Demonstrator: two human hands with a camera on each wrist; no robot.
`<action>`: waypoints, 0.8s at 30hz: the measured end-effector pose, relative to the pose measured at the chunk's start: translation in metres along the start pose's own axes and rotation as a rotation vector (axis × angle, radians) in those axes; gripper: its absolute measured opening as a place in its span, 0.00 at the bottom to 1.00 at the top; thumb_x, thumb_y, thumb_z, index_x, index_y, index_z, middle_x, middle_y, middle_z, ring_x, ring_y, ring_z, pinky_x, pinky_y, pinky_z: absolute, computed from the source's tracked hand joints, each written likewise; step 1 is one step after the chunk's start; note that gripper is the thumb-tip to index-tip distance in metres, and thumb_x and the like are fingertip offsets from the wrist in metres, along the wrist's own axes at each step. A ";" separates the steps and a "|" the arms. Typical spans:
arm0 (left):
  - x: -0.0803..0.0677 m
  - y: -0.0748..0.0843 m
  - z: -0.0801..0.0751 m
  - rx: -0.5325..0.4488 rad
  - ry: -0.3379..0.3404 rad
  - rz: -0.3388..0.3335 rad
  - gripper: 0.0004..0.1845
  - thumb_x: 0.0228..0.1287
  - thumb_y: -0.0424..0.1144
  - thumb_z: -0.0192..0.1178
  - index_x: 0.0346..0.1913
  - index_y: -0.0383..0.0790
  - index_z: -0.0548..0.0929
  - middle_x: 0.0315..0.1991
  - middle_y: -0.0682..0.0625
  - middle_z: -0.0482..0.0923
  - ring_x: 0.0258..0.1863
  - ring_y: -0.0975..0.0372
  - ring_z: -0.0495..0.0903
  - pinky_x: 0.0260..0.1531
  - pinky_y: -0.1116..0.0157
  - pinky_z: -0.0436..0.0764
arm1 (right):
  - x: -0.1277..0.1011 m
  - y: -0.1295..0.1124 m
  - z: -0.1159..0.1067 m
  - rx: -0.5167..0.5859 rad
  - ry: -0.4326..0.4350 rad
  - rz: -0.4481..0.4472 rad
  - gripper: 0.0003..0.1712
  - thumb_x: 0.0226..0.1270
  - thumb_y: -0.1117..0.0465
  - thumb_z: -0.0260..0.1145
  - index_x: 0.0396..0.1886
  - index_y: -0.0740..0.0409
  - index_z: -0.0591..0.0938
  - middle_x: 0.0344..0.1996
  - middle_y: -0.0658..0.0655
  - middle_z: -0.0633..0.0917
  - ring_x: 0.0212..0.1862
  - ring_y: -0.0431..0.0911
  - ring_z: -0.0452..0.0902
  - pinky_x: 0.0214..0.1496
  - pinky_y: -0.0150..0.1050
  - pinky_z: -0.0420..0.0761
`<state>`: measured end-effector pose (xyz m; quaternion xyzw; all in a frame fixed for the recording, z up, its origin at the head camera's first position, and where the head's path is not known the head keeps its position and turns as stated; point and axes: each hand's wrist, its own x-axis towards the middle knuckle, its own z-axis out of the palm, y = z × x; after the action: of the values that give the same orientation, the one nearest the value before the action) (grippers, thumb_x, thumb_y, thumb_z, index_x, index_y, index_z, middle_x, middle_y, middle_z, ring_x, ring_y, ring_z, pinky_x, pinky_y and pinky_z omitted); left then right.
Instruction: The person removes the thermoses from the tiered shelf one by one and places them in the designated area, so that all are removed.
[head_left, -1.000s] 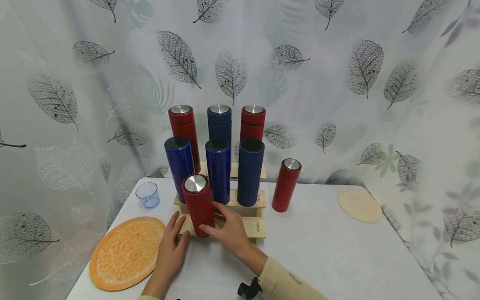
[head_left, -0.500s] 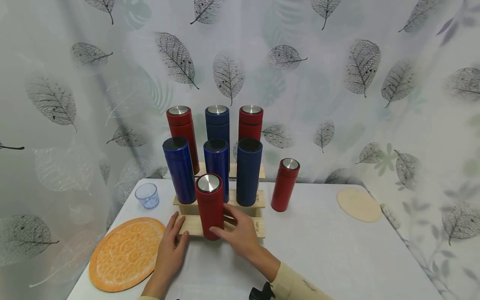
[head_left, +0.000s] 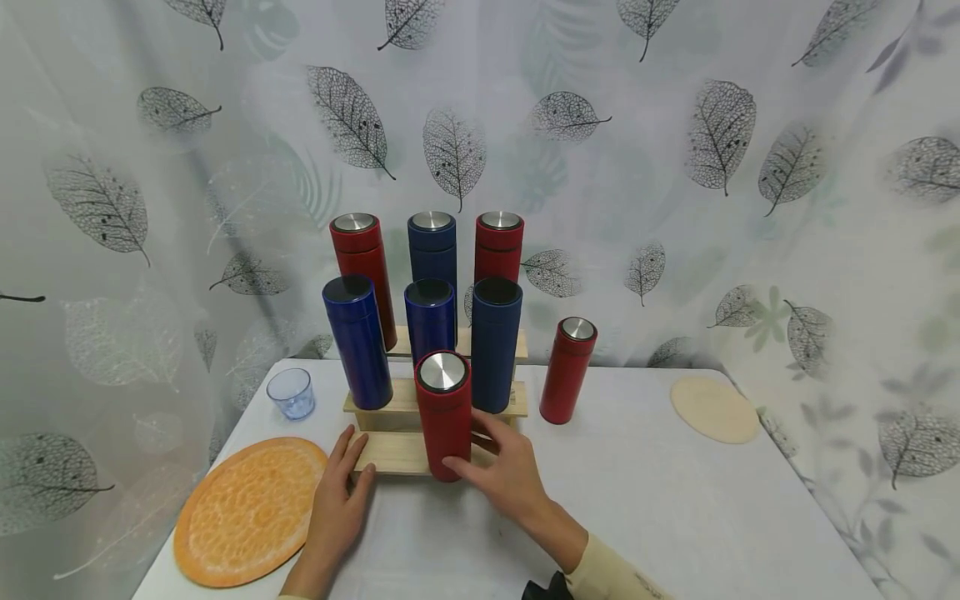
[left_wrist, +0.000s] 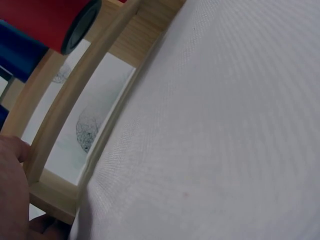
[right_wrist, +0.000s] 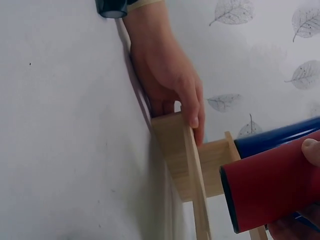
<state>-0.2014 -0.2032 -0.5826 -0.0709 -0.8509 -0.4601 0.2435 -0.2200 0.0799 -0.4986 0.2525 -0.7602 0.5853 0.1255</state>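
Observation:
My right hand [head_left: 512,468] grips a red thermos bottle [head_left: 447,421] with a steel-topped lid, thumb in front and fingers round its right side. The bottle is upright at the lowest step of a wooden rack [head_left: 390,452]; in the right wrist view its dark base [right_wrist: 230,200] shows beside the step's plank. My left hand [head_left: 339,500] holds the rack's left end, thumb at the front edge. On the middle step stand three blue thermos bottles [head_left: 357,342], the centre one partly hidden by the red bottle. Behind, on the top step, are two red bottles [head_left: 365,275] and a blue one [head_left: 432,250].
Another red thermos bottle [head_left: 568,371] stands on the white table [head_left: 637,500], right of the rack. A blue glass [head_left: 292,394] is at the back left, with a round orange bread-patterned mat [head_left: 251,512] in front. A beige disc [head_left: 715,409] lies far right.
My right hand has moved the red thermos bottle to the right along the lowest step, from the left part to near the middle. My left hand stays at the rack's left end.

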 end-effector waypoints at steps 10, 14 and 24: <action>-0.001 0.001 0.001 -0.004 0.014 0.034 0.25 0.79 0.31 0.63 0.75 0.29 0.77 0.81 0.34 0.63 0.78 0.35 0.63 0.68 0.83 0.51 | -0.005 -0.002 -0.024 -0.014 0.052 -0.003 0.38 0.60 0.60 0.87 0.70 0.48 0.83 0.59 0.46 0.88 0.58 0.46 0.88 0.58 0.45 0.86; -0.001 0.001 0.000 -0.001 0.015 0.029 0.25 0.79 0.31 0.64 0.75 0.29 0.77 0.81 0.33 0.64 0.78 0.35 0.63 0.68 0.83 0.51 | -0.007 0.001 -0.035 -0.027 0.066 0.015 0.38 0.60 0.59 0.87 0.70 0.48 0.83 0.59 0.46 0.88 0.58 0.46 0.88 0.59 0.45 0.85; 0.000 0.001 0.001 -0.007 0.019 0.038 0.26 0.79 0.31 0.64 0.75 0.30 0.77 0.82 0.35 0.63 0.78 0.35 0.63 0.69 0.82 0.51 | -0.011 0.008 -0.057 -0.085 0.120 -0.003 0.38 0.60 0.61 0.87 0.70 0.48 0.83 0.59 0.47 0.88 0.58 0.47 0.88 0.57 0.49 0.86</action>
<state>-0.2014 -0.2020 -0.5828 -0.0834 -0.8454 -0.4590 0.2599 -0.2211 0.1386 -0.4942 0.2123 -0.7750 0.5666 0.1823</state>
